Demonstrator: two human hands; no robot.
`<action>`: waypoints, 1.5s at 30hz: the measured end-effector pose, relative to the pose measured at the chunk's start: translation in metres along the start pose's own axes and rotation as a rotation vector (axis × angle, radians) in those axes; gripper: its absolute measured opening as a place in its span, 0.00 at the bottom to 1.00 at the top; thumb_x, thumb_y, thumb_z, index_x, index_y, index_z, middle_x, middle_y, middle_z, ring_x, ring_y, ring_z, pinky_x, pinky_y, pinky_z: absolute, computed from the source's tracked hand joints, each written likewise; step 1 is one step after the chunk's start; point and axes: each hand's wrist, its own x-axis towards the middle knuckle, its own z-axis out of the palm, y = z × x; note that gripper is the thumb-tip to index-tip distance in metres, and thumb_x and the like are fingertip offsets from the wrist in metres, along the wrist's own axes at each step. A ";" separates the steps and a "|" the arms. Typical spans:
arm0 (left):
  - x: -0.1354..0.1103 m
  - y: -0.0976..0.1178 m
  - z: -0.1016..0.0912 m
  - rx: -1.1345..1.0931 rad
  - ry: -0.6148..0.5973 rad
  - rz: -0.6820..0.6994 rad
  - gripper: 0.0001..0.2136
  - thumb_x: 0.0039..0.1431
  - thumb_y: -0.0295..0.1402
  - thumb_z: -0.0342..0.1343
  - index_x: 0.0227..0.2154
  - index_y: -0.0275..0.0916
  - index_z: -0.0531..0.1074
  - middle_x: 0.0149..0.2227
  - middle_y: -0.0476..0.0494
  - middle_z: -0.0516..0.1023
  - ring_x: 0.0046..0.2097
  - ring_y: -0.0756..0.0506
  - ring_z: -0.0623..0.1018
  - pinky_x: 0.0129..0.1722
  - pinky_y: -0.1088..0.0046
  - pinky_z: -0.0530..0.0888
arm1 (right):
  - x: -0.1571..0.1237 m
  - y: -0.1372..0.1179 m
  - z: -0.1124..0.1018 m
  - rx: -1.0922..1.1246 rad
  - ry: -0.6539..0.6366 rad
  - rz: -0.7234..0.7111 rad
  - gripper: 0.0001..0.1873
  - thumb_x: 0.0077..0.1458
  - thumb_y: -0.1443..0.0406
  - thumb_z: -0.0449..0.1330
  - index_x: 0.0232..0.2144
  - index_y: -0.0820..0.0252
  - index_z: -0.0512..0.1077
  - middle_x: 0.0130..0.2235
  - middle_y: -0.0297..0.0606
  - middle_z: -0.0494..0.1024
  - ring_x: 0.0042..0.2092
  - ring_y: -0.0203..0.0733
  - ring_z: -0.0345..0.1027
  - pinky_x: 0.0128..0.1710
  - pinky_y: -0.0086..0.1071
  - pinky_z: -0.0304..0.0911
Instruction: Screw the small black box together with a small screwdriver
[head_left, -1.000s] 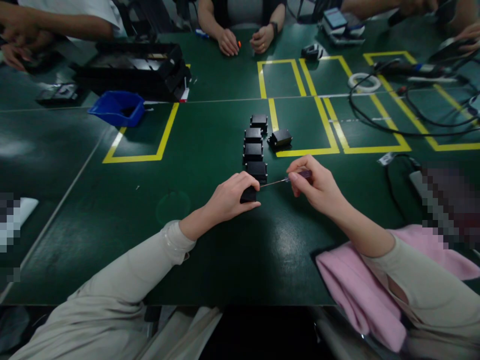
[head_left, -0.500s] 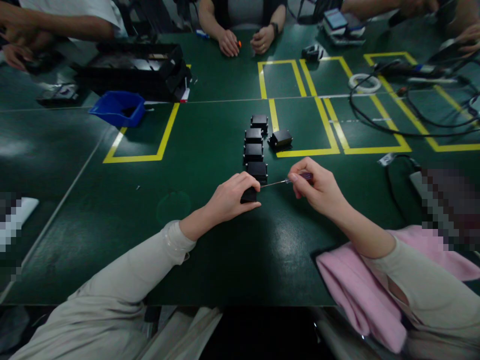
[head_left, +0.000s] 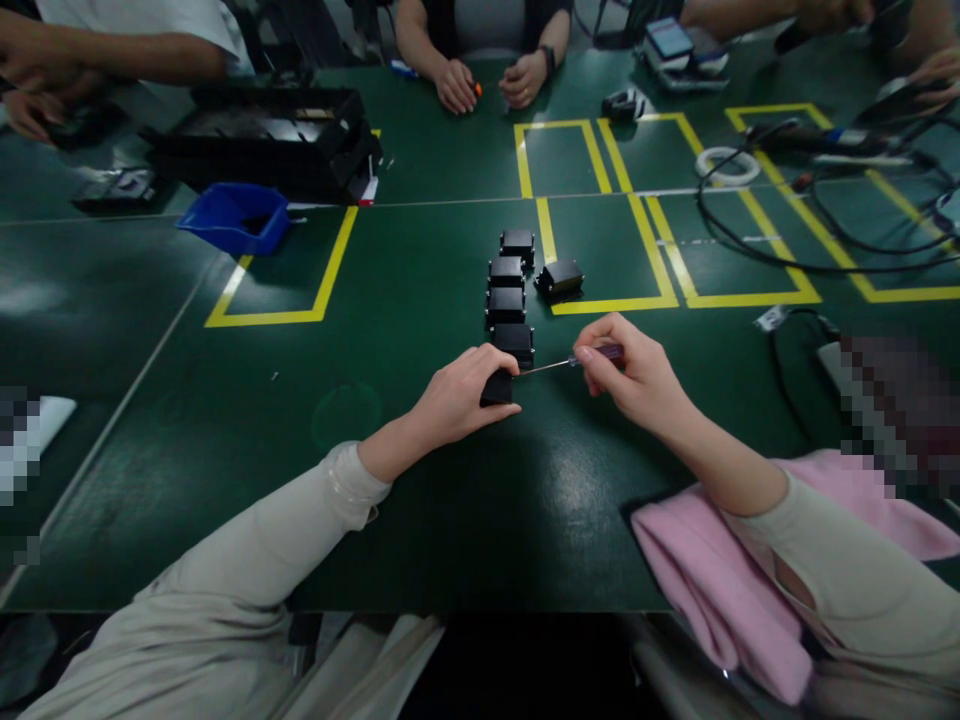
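My left hand [head_left: 463, 395] is closed around a small black box [head_left: 496, 388] on the green table, its fingers over the far side and its thumb along the near side. In my right hand [head_left: 626, 368] is a screwdriver [head_left: 609, 354], gripped by its dark handle. The thin metal shaft points left, and its tip reaches the box's right end beside my left fingertips; what the tip touches is too small to see. Just beyond stands a column of several similar black boxes [head_left: 512, 343] with small screws at their ends. Another black box [head_left: 561, 277] lies askew to their right.
A blue scoop-like bin [head_left: 238, 217] and black trays [head_left: 277, 140] stand at the far left. Yellow tape [head_left: 615, 304] marks rectangles on the table. Black cables [head_left: 757, 250] curl at the right, near a pink cloth [head_left: 712, 570]. Across the table rest another person's hands [head_left: 525, 82].
Hardly anything differs: both hands, the box and the screwdriver keep their places. The whole view has shifted very slightly.
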 end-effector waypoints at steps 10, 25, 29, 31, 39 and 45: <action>0.001 -0.001 0.001 0.010 0.003 0.007 0.17 0.60 0.35 0.67 0.46 0.39 0.67 0.48 0.42 0.75 0.47 0.40 0.75 0.47 0.62 0.73 | -0.001 0.001 0.000 -0.003 -0.002 -0.044 0.05 0.65 0.66 0.58 0.42 0.55 0.65 0.25 0.25 0.69 0.23 0.33 0.66 0.27 0.30 0.61; 0.001 -0.001 0.000 -0.014 0.000 0.044 0.12 0.63 0.35 0.64 0.44 0.39 0.69 0.48 0.41 0.76 0.48 0.41 0.75 0.49 0.62 0.73 | -0.002 -0.003 0.000 -0.044 -0.025 -0.050 0.05 0.66 0.63 0.58 0.37 0.55 0.65 0.24 0.25 0.69 0.22 0.32 0.65 0.26 0.29 0.58; 0.001 -0.001 0.000 -0.015 -0.003 0.042 0.12 0.63 0.35 0.64 0.44 0.40 0.69 0.48 0.42 0.76 0.48 0.41 0.75 0.50 0.62 0.73 | -0.002 -0.004 0.001 -0.051 -0.015 -0.068 0.02 0.66 0.65 0.57 0.40 0.55 0.65 0.23 0.25 0.69 0.23 0.33 0.65 0.27 0.30 0.59; 0.001 -0.001 0.000 -0.013 -0.006 0.039 0.12 0.63 0.35 0.65 0.44 0.40 0.69 0.48 0.42 0.76 0.48 0.41 0.75 0.49 0.62 0.73 | -0.002 -0.003 0.001 -0.058 0.008 -0.085 0.05 0.65 0.67 0.58 0.43 0.55 0.65 0.25 0.26 0.70 0.25 0.33 0.66 0.30 0.30 0.61; 0.001 -0.001 0.000 -0.019 -0.003 0.036 0.12 0.62 0.34 0.65 0.43 0.40 0.69 0.48 0.42 0.76 0.48 0.41 0.75 0.50 0.62 0.73 | -0.002 0.000 0.002 -0.014 -0.010 -0.006 0.05 0.68 0.62 0.58 0.39 0.54 0.64 0.22 0.24 0.67 0.20 0.33 0.62 0.23 0.30 0.56; 0.001 -0.001 0.000 -0.018 0.004 0.042 0.13 0.61 0.33 0.66 0.43 0.39 0.69 0.47 0.42 0.76 0.48 0.41 0.75 0.50 0.62 0.73 | -0.002 0.001 0.002 0.019 0.019 -0.013 0.07 0.67 0.59 0.59 0.41 0.54 0.64 0.26 0.26 0.69 0.23 0.33 0.66 0.25 0.30 0.60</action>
